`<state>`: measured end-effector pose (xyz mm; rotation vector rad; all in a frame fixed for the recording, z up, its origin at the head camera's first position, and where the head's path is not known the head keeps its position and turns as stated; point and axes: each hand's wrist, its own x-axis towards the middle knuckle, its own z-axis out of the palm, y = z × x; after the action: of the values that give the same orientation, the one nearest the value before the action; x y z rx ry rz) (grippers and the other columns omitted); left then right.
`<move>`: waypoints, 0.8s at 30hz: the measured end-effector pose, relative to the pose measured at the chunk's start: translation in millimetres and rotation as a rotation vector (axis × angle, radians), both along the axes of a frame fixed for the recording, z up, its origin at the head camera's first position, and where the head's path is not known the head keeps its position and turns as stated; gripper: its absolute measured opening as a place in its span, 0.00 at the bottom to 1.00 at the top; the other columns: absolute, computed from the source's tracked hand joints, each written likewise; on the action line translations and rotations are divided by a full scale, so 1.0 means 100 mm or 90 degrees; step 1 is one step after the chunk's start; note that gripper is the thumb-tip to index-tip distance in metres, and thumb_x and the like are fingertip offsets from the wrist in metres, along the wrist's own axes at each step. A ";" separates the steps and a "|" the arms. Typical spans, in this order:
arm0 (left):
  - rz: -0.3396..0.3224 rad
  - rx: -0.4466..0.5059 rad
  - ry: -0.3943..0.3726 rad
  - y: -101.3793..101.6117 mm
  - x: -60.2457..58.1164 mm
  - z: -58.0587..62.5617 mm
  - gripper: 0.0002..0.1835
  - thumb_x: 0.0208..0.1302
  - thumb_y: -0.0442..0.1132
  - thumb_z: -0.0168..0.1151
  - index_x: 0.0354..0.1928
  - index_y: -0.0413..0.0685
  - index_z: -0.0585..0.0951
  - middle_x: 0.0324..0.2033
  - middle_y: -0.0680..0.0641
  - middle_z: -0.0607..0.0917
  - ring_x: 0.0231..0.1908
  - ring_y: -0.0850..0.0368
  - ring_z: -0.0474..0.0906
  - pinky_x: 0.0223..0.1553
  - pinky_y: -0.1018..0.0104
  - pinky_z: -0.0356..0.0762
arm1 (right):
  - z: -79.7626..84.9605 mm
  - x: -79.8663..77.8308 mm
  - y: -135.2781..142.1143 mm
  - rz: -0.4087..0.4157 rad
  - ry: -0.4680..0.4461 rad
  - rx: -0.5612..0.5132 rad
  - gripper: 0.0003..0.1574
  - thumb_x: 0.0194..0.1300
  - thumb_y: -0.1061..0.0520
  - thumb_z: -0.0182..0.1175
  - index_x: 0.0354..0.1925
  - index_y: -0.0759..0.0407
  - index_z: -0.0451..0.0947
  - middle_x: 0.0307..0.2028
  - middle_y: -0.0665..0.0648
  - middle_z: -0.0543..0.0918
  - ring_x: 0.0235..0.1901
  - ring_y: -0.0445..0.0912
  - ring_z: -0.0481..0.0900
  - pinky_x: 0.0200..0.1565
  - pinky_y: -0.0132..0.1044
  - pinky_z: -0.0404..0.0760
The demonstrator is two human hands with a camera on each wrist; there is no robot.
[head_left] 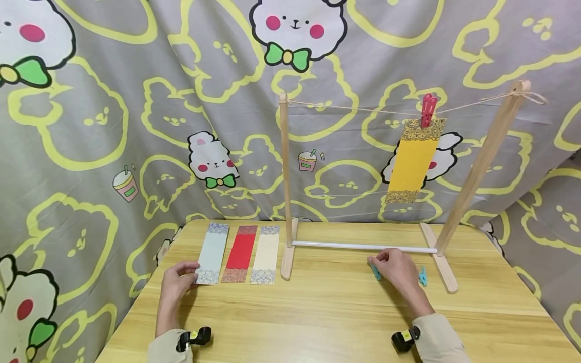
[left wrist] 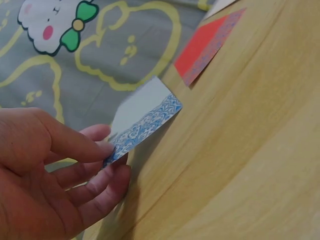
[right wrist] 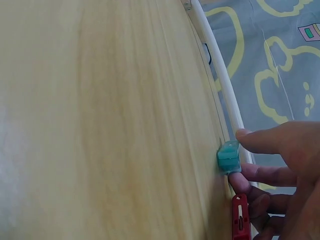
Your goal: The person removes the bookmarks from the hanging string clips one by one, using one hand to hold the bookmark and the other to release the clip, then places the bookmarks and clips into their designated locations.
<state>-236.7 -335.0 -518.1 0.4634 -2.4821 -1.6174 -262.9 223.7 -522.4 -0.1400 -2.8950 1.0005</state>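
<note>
My left hand (head_left: 176,282) holds the near left corner of a pale blue card with patterned blue ends (head_left: 212,254). In the left wrist view the thumb lies on the patterned end, with fingers beneath it. On the right, my right hand (head_left: 396,269) pinches a teal clothespin (right wrist: 229,156) between thumb and fingertips, close over the table. A red clothespin (right wrist: 240,217) lies beside those fingers in the right wrist view; the hand hides it in the head view. Another teal clothespin (head_left: 422,277) rests to the right of this hand.
Beside the blue card lie a red card (head_left: 240,254) and a cream card (head_left: 265,255). A wooden stand (head_left: 481,166) with a white crossbar (head_left: 363,246) carries a string (head_left: 345,107). From it hangs a yellow card (head_left: 412,164) under red clothespins (head_left: 427,111). A patterned curtain (head_left: 136,101) backs the table.
</note>
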 end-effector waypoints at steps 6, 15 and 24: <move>0.003 -0.038 0.010 0.02 0.01 0.00 0.15 0.62 0.18 0.56 0.51 0.22 0.80 0.44 0.28 0.83 0.32 0.56 0.78 0.28 0.67 0.84 | -0.02 -0.02 0.00 -0.009 -0.007 0.017 0.19 0.64 0.41 0.70 0.32 0.56 0.86 0.26 0.50 0.84 0.23 0.46 0.76 0.24 0.38 0.71; 0.014 -0.096 -0.010 0.04 0.03 0.00 0.14 0.64 0.22 0.58 0.50 0.24 0.82 0.47 0.26 0.82 0.28 0.54 0.80 0.23 0.70 0.77 | -0.03 -0.03 -0.02 -0.011 -0.008 0.023 0.20 0.64 0.41 0.70 0.33 0.56 0.84 0.24 0.50 0.82 0.21 0.46 0.73 0.23 0.38 0.69; 0.008 -0.143 -0.012 0.06 0.03 0.03 0.13 0.67 0.31 0.62 0.48 0.28 0.85 0.48 0.31 0.86 0.39 0.60 0.79 0.35 0.75 0.73 | -0.04 0.01 0.00 0.002 0.007 0.018 0.22 0.66 0.41 0.69 0.36 0.59 0.84 0.27 0.51 0.83 0.23 0.46 0.75 0.24 0.39 0.71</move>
<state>-233.5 -329.3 -515.0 0.4650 -2.6273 -1.3134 -261.8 223.2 -526.1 -0.1275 -2.8995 0.9576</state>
